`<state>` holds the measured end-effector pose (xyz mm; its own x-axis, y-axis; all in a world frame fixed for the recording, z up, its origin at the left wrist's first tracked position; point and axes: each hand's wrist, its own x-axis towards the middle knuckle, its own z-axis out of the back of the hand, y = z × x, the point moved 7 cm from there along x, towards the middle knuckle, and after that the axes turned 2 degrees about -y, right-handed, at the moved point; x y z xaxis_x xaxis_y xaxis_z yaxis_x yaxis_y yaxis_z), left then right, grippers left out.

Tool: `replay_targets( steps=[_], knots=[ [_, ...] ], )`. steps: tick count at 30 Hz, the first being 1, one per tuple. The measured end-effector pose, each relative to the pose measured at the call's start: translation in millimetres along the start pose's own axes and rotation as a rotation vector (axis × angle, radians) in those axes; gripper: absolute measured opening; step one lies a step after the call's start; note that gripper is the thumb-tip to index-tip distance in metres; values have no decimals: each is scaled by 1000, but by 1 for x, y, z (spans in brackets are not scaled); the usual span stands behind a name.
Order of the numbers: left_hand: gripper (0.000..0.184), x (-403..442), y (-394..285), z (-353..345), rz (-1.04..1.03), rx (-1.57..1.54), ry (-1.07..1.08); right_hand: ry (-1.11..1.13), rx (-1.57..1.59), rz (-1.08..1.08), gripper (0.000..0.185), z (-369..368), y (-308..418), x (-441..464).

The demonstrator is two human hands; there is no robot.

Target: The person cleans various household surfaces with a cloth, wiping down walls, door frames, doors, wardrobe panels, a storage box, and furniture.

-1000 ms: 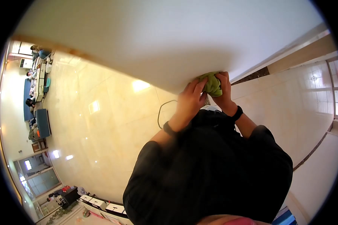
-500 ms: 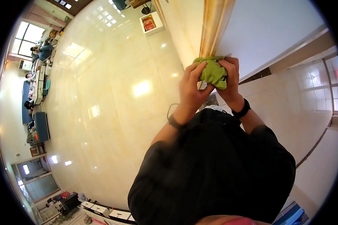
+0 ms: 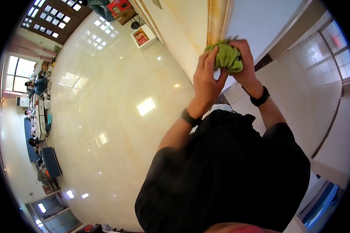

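Observation:
A crumpled green cloth (image 3: 228, 58) is held between my two hands, against the lower visible part of a yellowish marble-look edge strip (image 3: 217, 23) on the wall corner. My left hand (image 3: 208, 77) grips the cloth from its left side, with fingers bent over it. On the cloth's right side, my right hand (image 3: 246, 64) has its fingers curled around the far edge; some fingertips are blurred or hidden. Both wrists wear black bands.
White wall (image 3: 256, 19) extends right of the strip. Shiny tiled floor (image 3: 120, 105) spreads left. A white box with red packages (image 3: 141, 35) stands by the far wall. People sit near blue sofas (image 3: 51, 163) at far left.
The view has turned, bringing the wall corner and its edge strip into sight. Both hands have moved up in the picture with the green cloth, onto the strip.

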<state>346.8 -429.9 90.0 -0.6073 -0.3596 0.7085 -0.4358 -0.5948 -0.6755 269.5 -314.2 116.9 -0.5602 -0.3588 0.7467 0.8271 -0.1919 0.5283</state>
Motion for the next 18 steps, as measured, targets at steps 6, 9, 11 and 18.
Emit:
replay_targets(
  steps=[6,9,11,18],
  knots=[
    [56,-2,9,-2,-44,52,29,-51,76,-69,64,-9,-13,-16],
    [55,-23,35,-6,44,42,103,-32,54,-104,63,-29,-36,-47],
    [55,-37,45,-8,119,17,152,27,25,-162,60,-37,-44,-65],
    [56,10,4,2,-85,13,25,-90,-24,1,55,-5,-5,-5]
  ],
)
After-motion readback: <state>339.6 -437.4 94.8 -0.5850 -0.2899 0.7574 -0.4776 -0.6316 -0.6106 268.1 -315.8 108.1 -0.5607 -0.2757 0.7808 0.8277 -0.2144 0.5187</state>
